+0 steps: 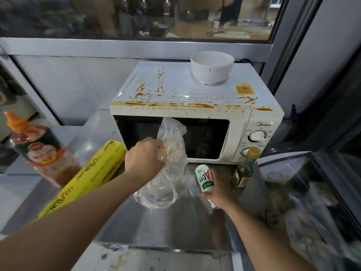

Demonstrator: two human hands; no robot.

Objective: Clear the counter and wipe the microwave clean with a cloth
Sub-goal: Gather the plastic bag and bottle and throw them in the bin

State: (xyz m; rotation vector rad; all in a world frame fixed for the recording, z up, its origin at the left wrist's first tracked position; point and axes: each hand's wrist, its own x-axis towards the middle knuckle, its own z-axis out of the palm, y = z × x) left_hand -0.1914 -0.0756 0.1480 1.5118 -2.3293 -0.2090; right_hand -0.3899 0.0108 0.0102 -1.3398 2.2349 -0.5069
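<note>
While held: one bag (168, 165), one bottle (204, 178).

Shiny steel counter (166, 222), crinkled clear plastic bag (172, 153), glossy microwave (195, 106)

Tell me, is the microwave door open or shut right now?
Shut. The microwave door's dark window sits flush with the front frame and control panel, with no gap showing; sauce streaks cross its top edge.

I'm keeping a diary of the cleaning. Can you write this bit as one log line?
left hand: grips plastic bag | right hand: holds small bottle | microwave: sauce-splattered, unwiped
</note>
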